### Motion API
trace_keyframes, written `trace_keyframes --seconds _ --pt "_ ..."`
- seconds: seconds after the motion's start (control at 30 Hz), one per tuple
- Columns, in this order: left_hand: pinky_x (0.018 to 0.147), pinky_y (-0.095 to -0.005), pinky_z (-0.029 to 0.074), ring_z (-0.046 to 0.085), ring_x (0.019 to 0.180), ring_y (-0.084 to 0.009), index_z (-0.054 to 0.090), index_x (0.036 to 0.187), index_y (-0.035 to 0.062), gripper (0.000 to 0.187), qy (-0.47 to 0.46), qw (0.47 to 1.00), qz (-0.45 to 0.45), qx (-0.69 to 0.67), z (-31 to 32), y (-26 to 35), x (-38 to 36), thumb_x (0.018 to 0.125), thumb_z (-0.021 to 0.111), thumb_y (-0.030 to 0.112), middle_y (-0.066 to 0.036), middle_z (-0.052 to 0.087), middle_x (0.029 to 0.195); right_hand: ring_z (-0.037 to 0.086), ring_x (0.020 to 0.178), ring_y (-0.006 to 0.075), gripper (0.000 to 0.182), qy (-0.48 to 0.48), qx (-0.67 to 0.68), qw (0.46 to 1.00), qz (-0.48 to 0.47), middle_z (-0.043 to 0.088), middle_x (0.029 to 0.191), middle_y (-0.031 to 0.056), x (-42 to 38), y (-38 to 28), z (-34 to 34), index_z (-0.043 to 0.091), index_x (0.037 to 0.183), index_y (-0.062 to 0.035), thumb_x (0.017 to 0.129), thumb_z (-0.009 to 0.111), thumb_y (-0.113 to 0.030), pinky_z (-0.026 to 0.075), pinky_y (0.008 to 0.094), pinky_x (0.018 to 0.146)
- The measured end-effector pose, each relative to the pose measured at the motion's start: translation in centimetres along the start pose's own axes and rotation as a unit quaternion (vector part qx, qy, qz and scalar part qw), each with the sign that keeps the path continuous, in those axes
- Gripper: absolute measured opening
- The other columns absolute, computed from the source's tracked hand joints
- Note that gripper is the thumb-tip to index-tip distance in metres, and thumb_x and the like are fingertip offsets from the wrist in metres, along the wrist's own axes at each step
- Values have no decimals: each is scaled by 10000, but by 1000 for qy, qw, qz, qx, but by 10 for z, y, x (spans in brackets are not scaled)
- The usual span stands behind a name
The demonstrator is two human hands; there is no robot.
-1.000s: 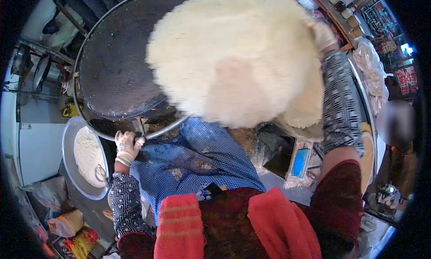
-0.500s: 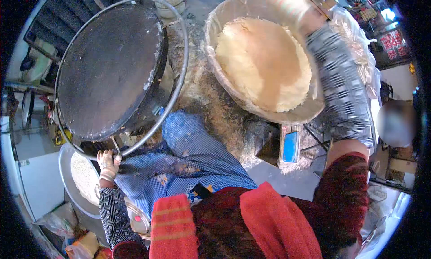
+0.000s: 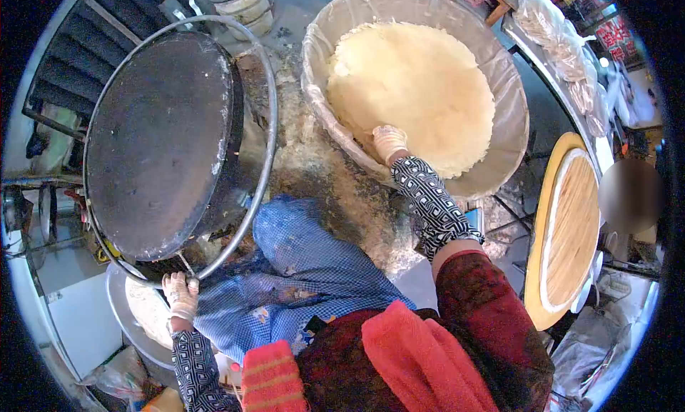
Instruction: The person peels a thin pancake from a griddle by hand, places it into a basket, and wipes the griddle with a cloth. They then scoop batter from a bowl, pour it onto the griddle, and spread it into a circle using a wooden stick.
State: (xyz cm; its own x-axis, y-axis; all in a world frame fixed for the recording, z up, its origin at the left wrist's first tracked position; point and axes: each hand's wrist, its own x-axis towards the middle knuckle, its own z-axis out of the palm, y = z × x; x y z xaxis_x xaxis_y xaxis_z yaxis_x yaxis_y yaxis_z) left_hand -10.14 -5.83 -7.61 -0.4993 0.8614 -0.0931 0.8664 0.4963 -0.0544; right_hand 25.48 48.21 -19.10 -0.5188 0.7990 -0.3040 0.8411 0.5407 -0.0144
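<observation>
My left hand (image 3: 180, 295), in a clear glove, has its fingers curled round the lower edge of a grey metal ring (image 3: 272, 137). Inside this ring sits a big round dark griddle (image 3: 157, 141), its surface bare. My right hand (image 3: 391, 142), also gloved, is at the near edge of a pale, round, flat stack of what look like thin pancakes (image 3: 417, 83). The stack lies in a wide basket (image 3: 510, 151) lined with clear plastic. The right fingers are bent inward, and whatever is between them is hidden.
A metal basin (image 3: 123, 308) with pale batter (image 3: 148, 312) stands below the griddle. On the right is a yellow round board (image 3: 540, 269) bearing a wooden disc (image 3: 574, 226). A bucket (image 3: 242, 5) stands behind, and bagged goods (image 3: 553, 33) lie along the right-hand counter.
My right hand has come from the basket's far right side down to the stack's near edge. The yellow board now shows at the right. My left hand stays at the ring.
</observation>
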Motion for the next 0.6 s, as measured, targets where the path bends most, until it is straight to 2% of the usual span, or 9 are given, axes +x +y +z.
trace_keyframes --seconds 0.1,0.2,0.27,0.37,0.4,0.47,0.5,0.57,0.6 --pt "881 -508 387 533 897 -381 566 885 51 280 -10 999 -31 12 -5 23 6 816 569 322 -156 580 883 633 1070 229 242 -49 28 997 49 677 1108 80 15 1 8 708 1024 -159 872 519 -157 527 374 857" --pt "823 -496 407 559 856 -360 590 877 53 268 39 999 -27 17 -11 68 15 828 580 316 -156 598 860 607 993 295 232 29 -179 972 -152 640 1019 124 21 5 31 673 1014 -79 900 483 -147 500 403 839" --pt "721 -481 446 604 781 -344 614 843 52 262 -11 998 -68 -4 -39 123 42 826 599 312 -158 627 795 598 1009 292 242 250 -66 948 -187 624 1074 150 -5 -4 11 638 985 -8 928 460 -161 502 396 822" --pt "516 -436 474 604 541 -346 582 615 74 361 123 983 -121 -64 -32 185 78 752 699 387 -155 586 582 651 771 251 273 277 281 911 -120 689 896 123 -49 -81 -53 627 924 -13 961 501 -251 528 383 671" --pt "554 -447 479 616 586 -341 611 706 78 350 159 970 -119 -140 -30 207 87 755 695 414 -146 606 629 650 725 236 293 210 477 848 -90 686 858 119 -62 -109 -57 618 924 -19 969 496 -281 534 361 626" --pt "880 -484 413 582 946 -375 579 1095 40 510 83 978 -69 -178 -56 241 98 765 682 415 -204 612 982 645 658 204 311 58 736 674 -10 674 817 107 -85 -163 -46 609 920 -31 973 493 -315 543 317 566" --pt "961 -486 356 521 1054 -390 556 1142 21 514 180 966 31 -185 -61 249 89 785 670 372 -226 558 1115 641 636 187 308 -19 808 588 31 665 814 100 -94 -192 -28 609 917 -38 969 495 -319 546 295 551" --pt "974 -507 362 482 1120 -396 541 1198 20 479 126 931 110 -324 -69 245 57 830 635 311 -220 517 1215 641 844 233 369 -160 863 471 87 636 949 142 -106 -242 6 574 989 1 946 542 -364 559 352 736" --pt "970 -496 372 494 1114 -391 538 1206 22 483 76 959 76 -263 -90 231 46 818 646 289 -219 527 1194 640 847 244 384 -187 873 437 108 628 958 147 -102 -265 40 554 1020 3 950 530 -374 562 364 733"
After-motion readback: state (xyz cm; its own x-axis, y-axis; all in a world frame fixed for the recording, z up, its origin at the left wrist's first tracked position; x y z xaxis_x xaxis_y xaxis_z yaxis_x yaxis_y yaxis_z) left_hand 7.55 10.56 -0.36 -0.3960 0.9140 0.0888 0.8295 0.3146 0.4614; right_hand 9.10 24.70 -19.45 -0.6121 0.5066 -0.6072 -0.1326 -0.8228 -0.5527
